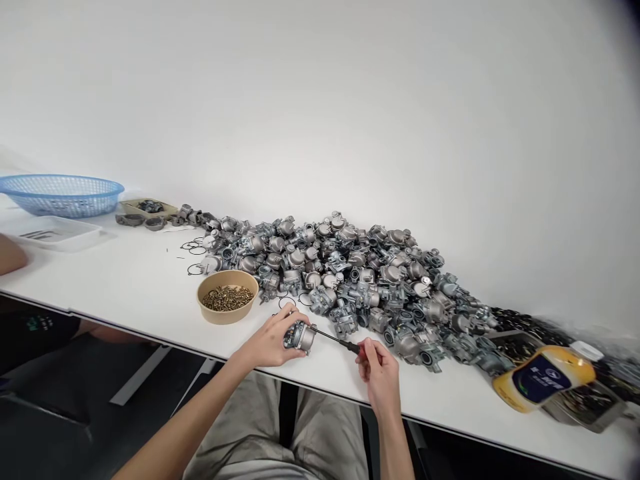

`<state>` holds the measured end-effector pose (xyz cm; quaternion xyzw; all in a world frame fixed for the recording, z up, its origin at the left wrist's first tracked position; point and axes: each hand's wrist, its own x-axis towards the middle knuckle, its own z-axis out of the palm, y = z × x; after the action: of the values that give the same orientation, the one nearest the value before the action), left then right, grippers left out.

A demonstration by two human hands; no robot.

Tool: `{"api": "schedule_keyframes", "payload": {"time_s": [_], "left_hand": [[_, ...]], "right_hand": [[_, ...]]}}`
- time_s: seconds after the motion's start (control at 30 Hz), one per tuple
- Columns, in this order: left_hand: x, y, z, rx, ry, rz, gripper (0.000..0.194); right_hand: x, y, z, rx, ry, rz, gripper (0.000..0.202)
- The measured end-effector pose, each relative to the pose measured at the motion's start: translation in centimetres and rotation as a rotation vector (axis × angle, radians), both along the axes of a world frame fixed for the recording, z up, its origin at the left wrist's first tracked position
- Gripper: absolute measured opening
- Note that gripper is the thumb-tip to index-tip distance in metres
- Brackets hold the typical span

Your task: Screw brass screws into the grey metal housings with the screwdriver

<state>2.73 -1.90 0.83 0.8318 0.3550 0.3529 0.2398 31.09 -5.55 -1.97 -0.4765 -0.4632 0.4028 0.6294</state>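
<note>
My left hand (pixel 273 339) is closed around a small metal carburetor (pixel 301 337), held on its side near the table's front edge. In my right hand (pixel 380 373) is a screwdriver (pixel 350 345) with a dark shaft and a red and black handle. The shaft points left, and its tip meets the carburetor's right side; the exact contact spot is too small to make out. Left of my hands stands a round tan bowl (pixel 227 319) holding many small brass-coloured screws or jets (pixel 228 299). Thin black rings (pixel 287 300) lie behind the carburetor.
A large heap of carburetors (pixel 345 267) spreads along the wall. At right, a yellow bottle (pixel 543 379) leans over metal trays (pixel 585 410) of dark parts. Far left are a blue basket (pixel 65 197), a shallow white tray (pixel 60 233) and another person's arm (pixel 11 255).
</note>
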Motion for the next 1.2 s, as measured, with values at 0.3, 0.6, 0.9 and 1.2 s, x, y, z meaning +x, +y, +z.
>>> {"api": "schedule_keyframes", "payload": {"time_s": [0.3,0.6,0.9,1.2], "left_hand": [[0.04,-0.26,-0.12,0.018,0.017,0.023,0.051],[0.02,-0.5,0.13,0.003,0.03,0.04,0.05],[0.0,-0.26,-0.23,0.042,0.034,0.019,0.056],[-0.14,-0.15,-0.4,0.07,0.019,-0.014,0.053]], "right_hand": [[-0.1,-0.25,0.59,-0.011,0.031,0.023,0.037],[0.53,-0.33,0.53,0.057,0.071,0.124,0.037],[0.07,0.02,0.42,-0.03,0.045,0.041,0.037],[0.32,-0.19,0.55,-0.005,0.077,0.055,0.035]]}}
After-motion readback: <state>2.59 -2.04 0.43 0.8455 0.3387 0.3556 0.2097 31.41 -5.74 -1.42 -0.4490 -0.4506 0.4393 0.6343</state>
